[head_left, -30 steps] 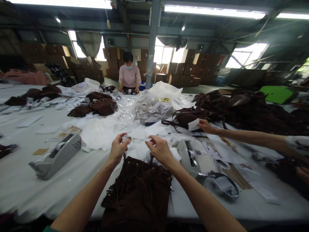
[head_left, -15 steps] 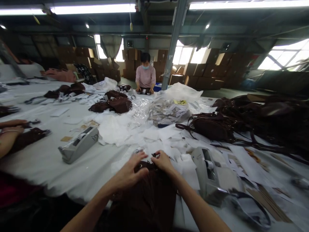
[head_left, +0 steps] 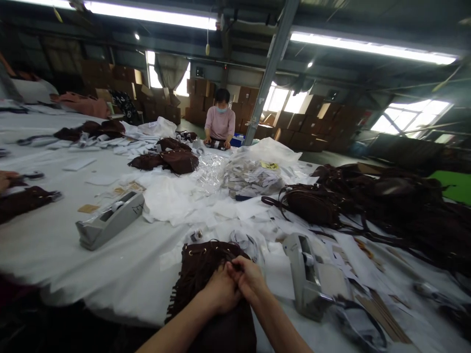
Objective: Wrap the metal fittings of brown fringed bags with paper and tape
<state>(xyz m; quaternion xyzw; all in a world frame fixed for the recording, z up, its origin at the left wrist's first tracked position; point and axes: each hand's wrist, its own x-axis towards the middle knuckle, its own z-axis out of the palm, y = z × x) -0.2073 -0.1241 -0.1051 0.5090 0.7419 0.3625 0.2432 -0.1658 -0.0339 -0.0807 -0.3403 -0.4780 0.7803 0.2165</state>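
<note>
A dark brown fringed drawstring bag (head_left: 198, 264) lies in front of me, with metal eyelets along its top edge and fringe down its left side. Over its upper front my two hands meet. My left hand (head_left: 220, 290) is closed, its fingers curled against the bag, and what they grip is hidden. My right hand (head_left: 249, 277) pinches a thin dark strand, seemingly the bag's drawstring, close against the left fingers. Just beyond the bag's top lie a small shiny roll (head_left: 196, 236) and a clear-wrapped strap (head_left: 245, 240).
Grey tape dispensers stand left (head_left: 110, 220) and right (head_left: 305, 274) of the bag. Brown bags (head_left: 386, 201) heap up at the right. A clear sack of paper scraps (head_left: 250, 176) sits mid-table. Another person (head_left: 221, 120) works opposite; a co-worker's hand (head_left: 7, 180) shows at far left.
Both hands have come together and moved down from the bag's top edge onto its front. The left hand has gone from spread to closed. More of the eyelets and fringe shows; the view has tilted.
</note>
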